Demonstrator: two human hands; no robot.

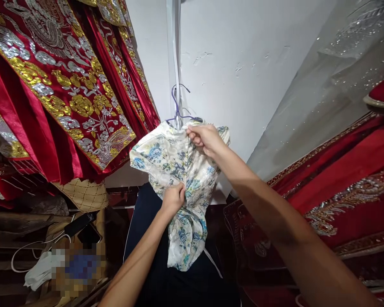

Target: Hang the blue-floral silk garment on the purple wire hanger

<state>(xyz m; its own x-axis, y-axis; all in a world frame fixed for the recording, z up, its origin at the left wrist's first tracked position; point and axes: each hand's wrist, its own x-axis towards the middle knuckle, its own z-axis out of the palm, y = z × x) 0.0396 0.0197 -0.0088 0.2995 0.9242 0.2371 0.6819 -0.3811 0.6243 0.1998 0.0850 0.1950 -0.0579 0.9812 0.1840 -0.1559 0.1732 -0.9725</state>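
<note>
A short-sleeved white dress (169, 166) with blue and green flowers hangs in front of me on a purple hanger (176, 108). My right hand (205, 137) pinches the fabric at the neckline, just right of the centre seam. Lower down, my left hand (174, 197) is closed on the same seam around waist level. The seam between both hands looks drawn fairly straight. Below my left hand, the lower part of the garment drapes over dark trousers (156, 264). The fingertips of my left hand are hidden from view.
Red garments (83, 102) with gold and silver embroidery hang at left; more red beaded clothing (348, 192) and a sheer sparkly white fabric (333, 85) hang at right. A wooden chair (99, 238) at lower left holds a phone (89, 234), a black power bank (80, 224) and a white cable.
</note>
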